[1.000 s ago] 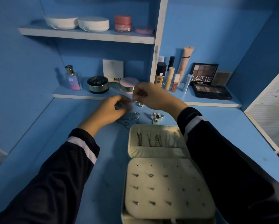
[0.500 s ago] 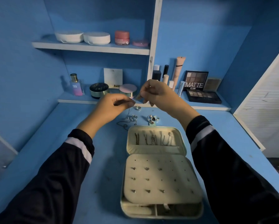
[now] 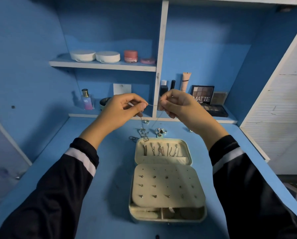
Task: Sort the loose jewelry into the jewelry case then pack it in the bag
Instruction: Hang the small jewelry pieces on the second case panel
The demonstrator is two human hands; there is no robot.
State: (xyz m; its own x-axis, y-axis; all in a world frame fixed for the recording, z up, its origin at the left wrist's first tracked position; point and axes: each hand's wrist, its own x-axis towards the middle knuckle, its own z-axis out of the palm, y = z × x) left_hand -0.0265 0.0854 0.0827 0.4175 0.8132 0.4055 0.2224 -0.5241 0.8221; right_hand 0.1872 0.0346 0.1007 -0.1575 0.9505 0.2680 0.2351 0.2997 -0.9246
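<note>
Task progress, head view. The left hand (image 3: 122, 109) and right hand (image 3: 177, 106) are raised over the far part of the blue desk (image 3: 110, 169). Each pinches a thin necklace (image 3: 152, 105) between thumb and fingertips, and a short run of chain is stretched between them. From both pinches the chain hangs down to a heart-shaped pendant (image 3: 145, 139) at the far left corner of the open jewelry case (image 3: 190, 152). Whether the pendant touches the rim cannot be told.

Done, as judged from the layout: several chains (image 3: 161, 150) hang in a row inside the far half of the case, and small studs (image 3: 154, 186) sit in three rows on the left and middle of the padded panel in the near half. The near tray compartments (image 3: 178, 213) are too dim to read.

Left to do: the held necklace is not yet stowed. Loose rings (image 3: 159, 131) lie just beyond the far edge of the case, another ring (image 3: 146, 121) farther back, a dark chain (image 3: 133, 138) to the left of the far corner, and a small piece (image 3: 190, 130) to the right under the right wrist. The case is open, and no bag is in view, so closing and packing have not begun. The sorting appears to be past its midpoint
</note>
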